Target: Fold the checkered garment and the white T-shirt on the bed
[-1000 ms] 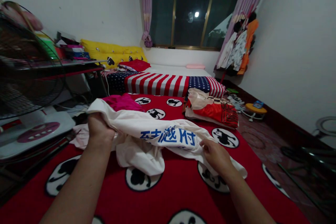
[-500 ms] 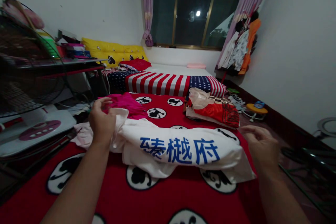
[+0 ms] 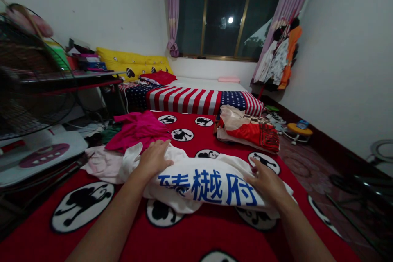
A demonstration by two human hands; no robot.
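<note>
A white shirt with large blue characters lies bunched lengthwise across the red blanket, which has black-and-white round prints. My left hand rests on the shirt's left part, its fingers stretched out over the cloth. On the right part, my right hand touches the cloth with thumb and fingers apart. Just beyond my left hand is a crumpled magenta garment. A pale pink cloth lies left of the shirt. A folded pile of red and beige clothes sits at the far right of the blanket.
On the left stand a fan and a cluttered table. Behind is a bed with a striped, starred cover. Clothes hang by the window curtain. A yellow stool stands on the floor at right.
Both hands have moved inward and down onto the shirt; my right hand was beyond its right end. My left hand has left the shirt's upper left edge, and its fingers are now spread flat.
</note>
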